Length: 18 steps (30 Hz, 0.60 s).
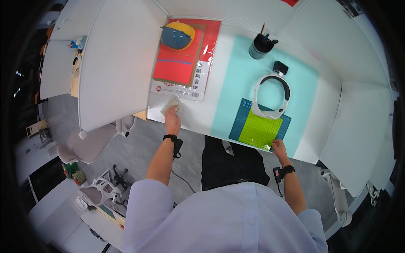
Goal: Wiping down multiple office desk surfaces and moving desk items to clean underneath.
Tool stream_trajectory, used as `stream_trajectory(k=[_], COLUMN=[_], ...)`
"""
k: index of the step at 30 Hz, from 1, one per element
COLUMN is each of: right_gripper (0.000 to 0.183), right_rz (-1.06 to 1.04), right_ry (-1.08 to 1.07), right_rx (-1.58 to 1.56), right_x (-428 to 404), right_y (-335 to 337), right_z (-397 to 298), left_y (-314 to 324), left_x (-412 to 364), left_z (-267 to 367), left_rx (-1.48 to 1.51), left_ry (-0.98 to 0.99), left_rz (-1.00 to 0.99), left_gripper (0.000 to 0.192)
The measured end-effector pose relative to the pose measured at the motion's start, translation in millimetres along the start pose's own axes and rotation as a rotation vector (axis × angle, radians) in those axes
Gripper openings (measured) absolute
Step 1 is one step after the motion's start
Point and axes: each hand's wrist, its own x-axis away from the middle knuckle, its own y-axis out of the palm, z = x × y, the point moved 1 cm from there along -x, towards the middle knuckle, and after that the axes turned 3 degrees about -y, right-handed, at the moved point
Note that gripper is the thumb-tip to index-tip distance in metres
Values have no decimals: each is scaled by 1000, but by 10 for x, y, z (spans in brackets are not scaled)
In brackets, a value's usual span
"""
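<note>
My left hand [172, 121] rests on a pale, crumpled cloth [171, 107] near the front left edge of the white table [193, 112], its fingers gripping it. On the right, my right hand [279, 150] touches the front right corner of a bright green textured sheet [259, 131]. Whether its fingers pinch the sheet is too small to tell. The sheet lies on a dark teal cutting mat [236, 123], and that on a light turquoise desk mat [227, 95]. A white headband device [255, 95] with a black camera [280, 67] overlaps the sheet's far edge.
Red paper [174, 71] lies on a plastic-wrapped pack bearing writing [207, 76]; blue [174, 38] and yellow [186, 27] bowls stand on it. A dark pen holder [260, 47] stands at the back. White partitions [117, 63] flank the table. Chairs [91, 144] stand to the left.
</note>
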Motion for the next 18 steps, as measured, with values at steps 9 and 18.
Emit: stream_trajectory(k=[9,18], right_gripper=[29,32], right_rz=[0,-2], right_ry=[88,153], right_rx=[-81,-61], right_x=[108,151], right_y=[-57,35], right_z=[-279,-374], left_y=[294,563], left_x=[-617,-1013], left_z=[-340,-622], left_rx=[1238,1391], left_ry=[-1124,-1144], left_rz=[-30,-91], left_gripper=[36,30])
